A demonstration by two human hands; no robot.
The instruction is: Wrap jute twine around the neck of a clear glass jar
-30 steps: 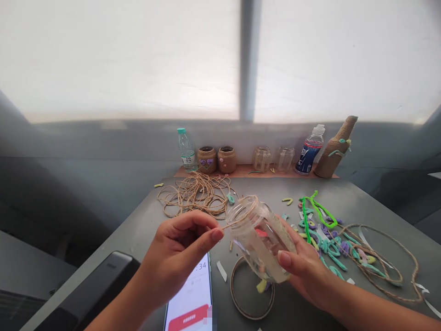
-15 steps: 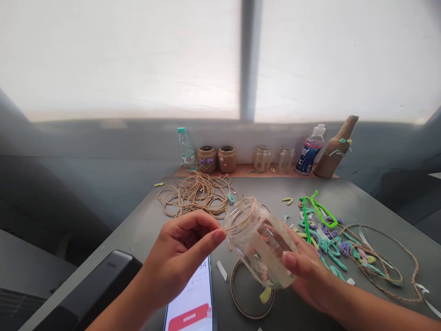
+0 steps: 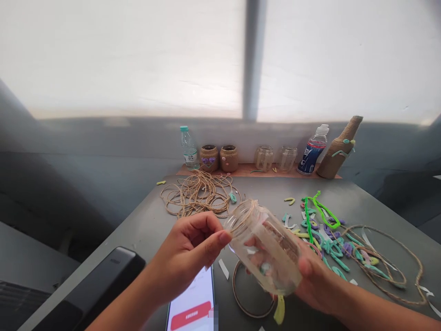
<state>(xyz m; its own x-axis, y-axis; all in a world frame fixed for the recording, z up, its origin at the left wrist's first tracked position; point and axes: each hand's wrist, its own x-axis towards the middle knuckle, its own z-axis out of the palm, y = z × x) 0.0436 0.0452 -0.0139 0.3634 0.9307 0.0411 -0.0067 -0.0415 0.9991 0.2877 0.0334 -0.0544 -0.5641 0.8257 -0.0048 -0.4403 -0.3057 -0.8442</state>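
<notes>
My right hand (image 3: 313, 276) is wrapped round the lower end of a clear glass jar (image 3: 267, 255), which lies tilted with its mouth to the upper left. Strips of whitish tape run along the jar's side. Thin jute twine (image 3: 248, 217) circles the neck below the rim. At the left of that neck, thumb and forefinger of my left hand (image 3: 200, 248) pinch together on the twine; its end is hidden in the fingers. Below the jar's base a yellow strip (image 3: 279, 310) shows; whether it hangs from the jar I cannot tell.
A loose twine coil (image 3: 200, 195) lies behind my left hand. To the right are fuzzy craft pieces (image 3: 330, 239). A phone (image 3: 193, 303), a black box-like object (image 3: 93, 289) and a ring (image 3: 237, 301) are near me. Jars and bottles, including a twine-wrapped bottle (image 3: 332, 161), line the back.
The jar has turned slightly in my right hand, whose thumb has shifted back toward its side. My left hand keeps its pinch at the neck. The yellow strip sits lower and further right.
</notes>
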